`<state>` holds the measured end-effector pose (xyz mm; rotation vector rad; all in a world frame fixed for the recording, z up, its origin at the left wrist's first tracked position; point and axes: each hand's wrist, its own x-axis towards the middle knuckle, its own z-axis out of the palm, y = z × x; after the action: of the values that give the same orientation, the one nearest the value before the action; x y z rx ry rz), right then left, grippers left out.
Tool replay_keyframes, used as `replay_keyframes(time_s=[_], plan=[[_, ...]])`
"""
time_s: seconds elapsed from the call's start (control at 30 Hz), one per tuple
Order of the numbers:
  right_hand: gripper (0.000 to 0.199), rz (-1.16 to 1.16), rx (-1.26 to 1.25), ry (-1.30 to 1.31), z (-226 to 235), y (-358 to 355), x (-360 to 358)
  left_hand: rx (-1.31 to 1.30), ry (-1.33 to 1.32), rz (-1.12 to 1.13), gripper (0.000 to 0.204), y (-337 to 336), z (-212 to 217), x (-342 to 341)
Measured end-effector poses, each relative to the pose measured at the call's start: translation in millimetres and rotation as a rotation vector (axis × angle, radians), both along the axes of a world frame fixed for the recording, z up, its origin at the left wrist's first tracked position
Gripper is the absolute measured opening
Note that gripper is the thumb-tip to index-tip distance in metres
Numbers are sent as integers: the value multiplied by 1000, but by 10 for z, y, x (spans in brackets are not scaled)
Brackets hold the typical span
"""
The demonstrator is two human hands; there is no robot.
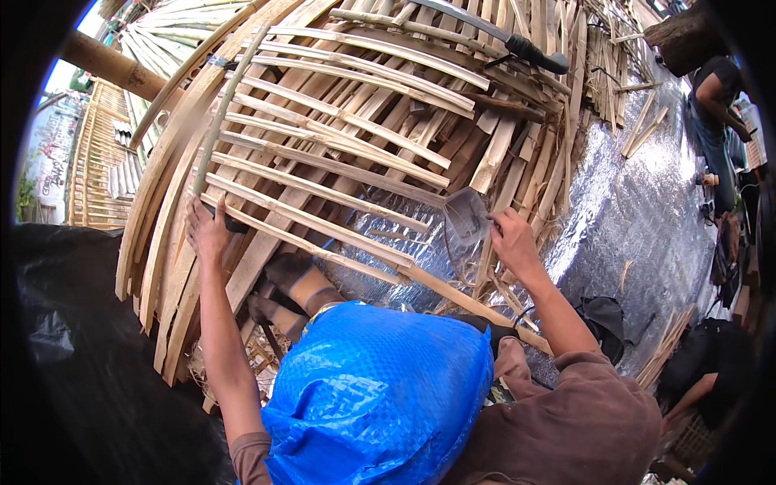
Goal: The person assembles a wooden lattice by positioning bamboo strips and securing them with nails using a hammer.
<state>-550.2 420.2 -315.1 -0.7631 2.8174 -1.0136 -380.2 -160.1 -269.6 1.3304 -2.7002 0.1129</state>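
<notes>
While both arms stretch forward from the lower edge, a big frame of bamboo slats (323, 153) fills most of the view; its long curved strips cross many thinner slats and it lies partly over a silver foil sheet (638, 210) that covers the ground on the right. A blue woven plastic sheet (376, 396) lies over the person's lap, near the bottom of the picture, and two bare feet (291, 295) show just above it, under the frame.

A thin green bamboo stick (222, 113) runs up the left part of the frame. The left hand (207, 228) is at its lower end, with the fingers closed around a dark handle there; what the handle belongs to I cannot tell. The right hand (511, 239) is well apart from the left one, at the right edge of the frame. Its fingers pinch a grey flat blade-like piece (466, 215) that stands between the slats.

A long knife with black handle (501, 34) rests on top of the frame, far from both hands. Loose short slats (643, 129) lie on the foil, and another person (715, 113) is at the upper right.
</notes>
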Motion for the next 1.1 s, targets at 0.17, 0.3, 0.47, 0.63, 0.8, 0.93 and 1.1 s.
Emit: replay_keyframes(time_s=[0.17, 0.3, 0.47, 0.63, 0.8, 0.93, 1.1], plan=[[14, 251, 204, 40, 44, -58, -84, -14, 29, -12, 87, 13, -33, 29], [10, 507, 488, 97, -49, -241, -290, -21, 38, -32, 87, 1, -54, 12], [9, 740, 619, 135, -67, -503, -503, -22, 41, -15, 88, -22, -77, 27], [10, 840, 611, 110, -209, -542, -552, -25, 67, -24, 88, -29, -84, 32], [11, 831, 629, 8, -199, -540, -582, -32, 75, -32, 88, -58, -108, 44], [13, 808, 627, -33, -216, -573, -601, -24, 63, -18, 88, -70, -97, 42], [16, 819, 668, -237, -7, -670, -683, -18, 64, -10, 88, -37, -104, 49]])
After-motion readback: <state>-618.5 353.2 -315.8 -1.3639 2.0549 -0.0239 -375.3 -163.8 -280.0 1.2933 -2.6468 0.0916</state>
